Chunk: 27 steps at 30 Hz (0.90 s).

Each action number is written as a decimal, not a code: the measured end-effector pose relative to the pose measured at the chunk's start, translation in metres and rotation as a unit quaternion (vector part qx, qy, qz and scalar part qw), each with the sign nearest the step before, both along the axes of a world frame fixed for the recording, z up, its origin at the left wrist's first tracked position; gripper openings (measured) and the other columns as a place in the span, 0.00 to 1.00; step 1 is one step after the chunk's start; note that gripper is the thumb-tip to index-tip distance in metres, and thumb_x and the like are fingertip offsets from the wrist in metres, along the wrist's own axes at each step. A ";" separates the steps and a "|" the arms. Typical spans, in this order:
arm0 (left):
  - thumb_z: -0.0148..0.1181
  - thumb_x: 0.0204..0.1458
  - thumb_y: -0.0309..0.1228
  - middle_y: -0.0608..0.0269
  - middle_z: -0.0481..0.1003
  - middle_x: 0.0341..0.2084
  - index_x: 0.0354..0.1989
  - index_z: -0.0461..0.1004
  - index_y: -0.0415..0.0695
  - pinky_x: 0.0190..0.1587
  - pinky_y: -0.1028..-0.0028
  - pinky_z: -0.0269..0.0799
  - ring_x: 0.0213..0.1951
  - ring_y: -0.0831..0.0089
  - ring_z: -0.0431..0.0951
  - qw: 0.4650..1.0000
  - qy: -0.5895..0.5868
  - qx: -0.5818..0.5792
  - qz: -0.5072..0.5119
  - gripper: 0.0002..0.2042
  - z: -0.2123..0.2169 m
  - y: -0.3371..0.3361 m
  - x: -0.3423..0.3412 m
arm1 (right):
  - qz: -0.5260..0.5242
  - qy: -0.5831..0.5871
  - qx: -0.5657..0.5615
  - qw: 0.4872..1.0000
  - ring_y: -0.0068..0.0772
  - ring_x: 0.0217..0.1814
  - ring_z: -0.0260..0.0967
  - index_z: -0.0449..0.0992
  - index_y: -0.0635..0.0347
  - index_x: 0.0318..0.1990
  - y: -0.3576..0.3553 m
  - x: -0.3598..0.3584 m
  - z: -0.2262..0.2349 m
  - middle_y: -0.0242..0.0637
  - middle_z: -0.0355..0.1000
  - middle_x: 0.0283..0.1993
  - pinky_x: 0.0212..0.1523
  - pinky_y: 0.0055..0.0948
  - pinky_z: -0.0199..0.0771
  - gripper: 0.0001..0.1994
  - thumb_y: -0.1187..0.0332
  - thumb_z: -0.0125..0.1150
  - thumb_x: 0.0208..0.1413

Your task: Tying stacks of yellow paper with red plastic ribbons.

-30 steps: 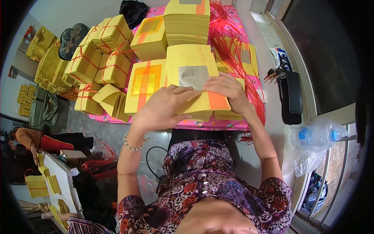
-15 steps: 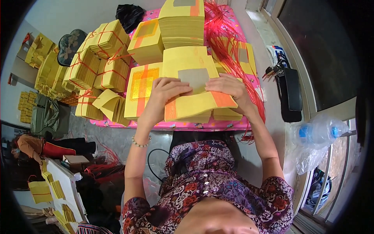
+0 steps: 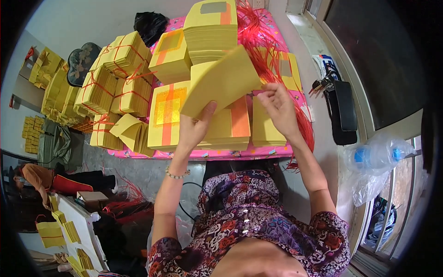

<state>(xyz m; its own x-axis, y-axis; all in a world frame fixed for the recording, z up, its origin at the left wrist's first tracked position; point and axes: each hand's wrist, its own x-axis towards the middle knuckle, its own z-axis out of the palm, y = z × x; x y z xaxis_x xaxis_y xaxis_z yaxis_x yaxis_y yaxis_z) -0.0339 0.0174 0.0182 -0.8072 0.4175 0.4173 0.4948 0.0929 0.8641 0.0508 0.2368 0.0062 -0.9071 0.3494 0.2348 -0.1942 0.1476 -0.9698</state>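
My left hand (image 3: pixel 196 131) is closed on the lower left corner of a wad of yellow paper sheets (image 3: pixel 226 83), its thumb on top. The wad is raised and tilted, its plain side showing. My right hand (image 3: pixel 279 108) is by the wad's right corner, fingers loosely curled and apart; whether a fingertip touches the paper is unclear. Beneath the wad stands a stack of yellow paper (image 3: pixel 226 129) with an orange band down its side. To its left is another stack with a gold square (image 3: pixel 168 108), and to its right a lower yellow stack (image 3: pixel 267 124).
Taller yellow stacks (image 3: pixel 210 34) stand behind on a pink patterned cover (image 3: pixel 184 150). Bundles tied with red string (image 3: pixel 99 87) are piled at left. Loose red strings (image 3: pixel 263 51) hang along the right. A black case (image 3: pixel 344 106) lies on the sill. Another person (image 3: pixel 41 177) is at far left.
The wad that both hands pressed on the stack is now lifted and turned to its plain side. My right hand has come off its top to the right edge.
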 end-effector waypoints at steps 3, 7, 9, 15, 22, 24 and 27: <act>0.59 0.57 0.31 0.64 0.77 0.34 0.42 0.75 0.36 0.40 0.76 0.71 0.38 0.80 0.74 0.995 -0.056 0.079 0.009 0.11 -0.003 0.009 0.006 | 0.101 -0.078 -0.105 0.986 0.22 0.45 0.70 0.63 0.64 0.55 -0.013 0.003 0.010 0.37 0.69 0.46 0.37 0.21 0.72 0.22 0.64 0.61 0.58; 0.58 0.58 0.33 0.63 0.75 0.42 0.49 0.72 0.38 0.45 0.76 0.70 0.43 0.78 0.73 0.970 -0.201 0.132 -0.023 0.14 0.007 0.021 0.021 | 0.116 -0.085 -0.138 0.980 0.24 0.50 0.68 0.62 0.64 0.56 -0.034 -0.008 0.027 0.36 0.69 0.51 0.41 0.24 0.73 0.23 0.63 0.61 0.57; 0.59 0.57 0.34 0.62 0.74 0.44 0.51 0.70 0.38 0.47 0.76 0.69 0.46 0.77 0.73 0.960 -0.241 0.138 -0.031 0.17 0.006 0.025 0.026 | 0.105 -0.011 -0.120 0.987 0.25 0.52 0.67 0.62 0.65 0.56 -0.039 -0.022 0.013 0.37 0.69 0.52 0.44 0.25 0.73 0.24 0.63 0.62 0.56; 0.61 0.55 0.31 0.60 0.74 0.44 0.51 0.70 0.37 0.46 0.74 0.71 0.46 0.75 0.73 0.969 -0.209 0.114 -0.070 0.18 0.013 0.013 0.024 | 0.111 0.059 -0.120 0.985 0.28 0.56 0.66 0.62 0.68 0.56 -0.032 -0.016 0.022 0.39 0.69 0.52 0.54 0.32 0.69 0.27 0.71 0.66 0.51; 0.65 0.48 0.28 0.55 0.71 0.49 0.58 0.64 0.38 0.50 0.69 0.69 0.50 0.69 0.72 0.987 0.136 -0.002 0.087 0.27 0.032 0.002 0.009 | 0.101 0.048 0.012 0.994 0.32 0.60 0.64 0.59 0.67 0.60 -0.019 0.012 0.040 0.41 0.67 0.55 0.60 0.33 0.64 0.32 0.74 0.67 0.48; 0.66 0.47 0.28 0.53 0.68 0.52 0.58 0.63 0.39 0.53 0.67 0.67 0.55 0.69 0.68 0.994 0.096 0.015 0.042 0.28 0.033 0.009 0.011 | 0.105 0.041 0.025 0.993 0.32 0.60 0.64 0.58 0.67 0.61 -0.019 0.016 0.038 0.41 0.66 0.56 0.61 0.33 0.64 0.33 0.74 0.67 0.47; 0.63 0.51 0.27 0.54 0.71 0.50 0.58 0.61 0.36 0.53 0.70 0.67 0.52 0.69 0.70 0.990 -0.014 0.087 -0.112 0.26 0.035 0.019 0.019 | 0.115 0.026 0.043 0.992 0.32 0.60 0.64 0.57 0.67 0.62 -0.019 0.023 0.039 0.41 0.65 0.58 0.61 0.33 0.62 0.34 0.74 0.66 0.48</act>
